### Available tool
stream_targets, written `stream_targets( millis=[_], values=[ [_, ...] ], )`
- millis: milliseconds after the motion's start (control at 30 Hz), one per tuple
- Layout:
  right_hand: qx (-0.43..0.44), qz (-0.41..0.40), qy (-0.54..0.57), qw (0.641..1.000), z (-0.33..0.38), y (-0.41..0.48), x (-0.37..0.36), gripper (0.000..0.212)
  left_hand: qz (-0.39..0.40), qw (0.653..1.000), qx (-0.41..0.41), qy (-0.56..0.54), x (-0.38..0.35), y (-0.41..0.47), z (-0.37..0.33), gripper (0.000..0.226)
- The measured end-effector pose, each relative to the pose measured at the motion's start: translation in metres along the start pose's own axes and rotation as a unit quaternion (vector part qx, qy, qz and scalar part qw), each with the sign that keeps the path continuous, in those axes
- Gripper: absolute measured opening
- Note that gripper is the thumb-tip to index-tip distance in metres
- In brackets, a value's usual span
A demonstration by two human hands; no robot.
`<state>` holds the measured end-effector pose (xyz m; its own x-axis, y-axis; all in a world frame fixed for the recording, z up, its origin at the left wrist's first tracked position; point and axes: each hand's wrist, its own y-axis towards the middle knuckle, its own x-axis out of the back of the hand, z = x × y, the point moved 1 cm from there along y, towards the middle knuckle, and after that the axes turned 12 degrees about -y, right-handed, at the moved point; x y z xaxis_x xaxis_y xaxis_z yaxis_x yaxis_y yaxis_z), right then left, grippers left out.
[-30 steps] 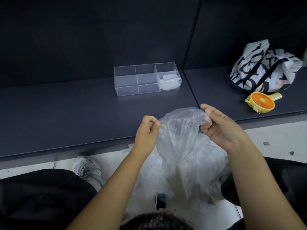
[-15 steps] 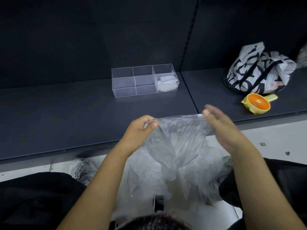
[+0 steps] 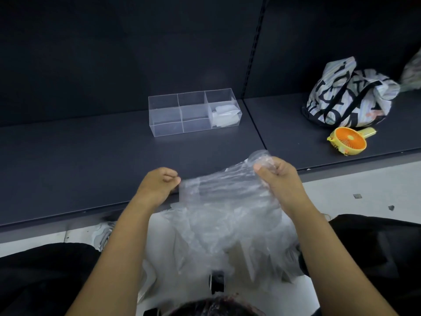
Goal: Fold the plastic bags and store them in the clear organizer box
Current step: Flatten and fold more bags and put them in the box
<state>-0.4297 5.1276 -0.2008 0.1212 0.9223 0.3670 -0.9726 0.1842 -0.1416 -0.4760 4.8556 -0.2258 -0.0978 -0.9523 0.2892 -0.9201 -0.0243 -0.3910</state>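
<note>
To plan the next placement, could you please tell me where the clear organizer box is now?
In the head view, the clear organizer box sits on the dark shelf, beyond the left hand and left of the orange fan.

I see a patterned cloth bag (image 3: pixel 348 94) on the dark shelf (image 3: pixel 91 160), with an orange handheld fan (image 3: pixel 348 141) just beside it.

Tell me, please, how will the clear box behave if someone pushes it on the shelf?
The box looks thin-walled and nearly empty, with only folded bags in its right compartment, so it is probably light. Its flat base on the smooth shelf would likely slide rather than tip. Its straight walls suggest it is stiff.
</note>
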Motion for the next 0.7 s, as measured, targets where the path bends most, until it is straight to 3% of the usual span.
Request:
stream_targets(
  millis=[33, 100, 167, 233, 367, 500, 633, 700],
  values=[
    [0.016, 0.029, -0.014, 0.999, 0.007, -0.003, -0.004, 0.014, -0.006, 0.999, -0.029, 0.035, -0.001, -0.002, -0.006, 0.031],
    [0.038, 0.085, -0.036, 0.995, 0.017, -0.007, -0.015, 0.010, 0.071, 0.995, -0.074, -0.016, -0.012, -0.012, -0.026, 0.038],
    [0.044, 0.124, -0.030, 0.991, 0.022, -0.010, -0.029, 0.014, 0.178, 0.978, -0.067, -0.084, -0.032, -0.023, -0.042, 0.032],
    [0.036, 0.158, -0.024, 0.986, 0.023, -0.012, -0.037, 0.013, 0.202, 0.969, -0.056, -0.130, -0.048, -0.028, -0.045, 0.017],
    [-0.029, 0.186, -0.073, 0.979, 0.007, -0.007, -0.017, 0.011, 0.032, 0.973, -0.001, -0.228, -0.041, -0.015, -0.027, 0.013],
    [-0.062, 0.096, -0.071, 0.991, -0.015, 0.010, 0.028, 0.001, -0.095, 0.958, 0.011, -0.270, -0.004, 0.010, -0.006, 0.014],
    [-0.071, 0.062, -0.008, 0.995, -0.026, 0.029, 0.049, 0.013, -0.121, 0.962, 0.006, -0.246, 0.011, 0.030, 0.009, 0.022],
    [-0.074, 0.070, 0.020, 0.995, -0.029, 0.040, 0.048, 0.023, -0.132, 0.956, 0.016, -0.260, 0.008, 0.040, 0.016, 0.013]
  ],
)
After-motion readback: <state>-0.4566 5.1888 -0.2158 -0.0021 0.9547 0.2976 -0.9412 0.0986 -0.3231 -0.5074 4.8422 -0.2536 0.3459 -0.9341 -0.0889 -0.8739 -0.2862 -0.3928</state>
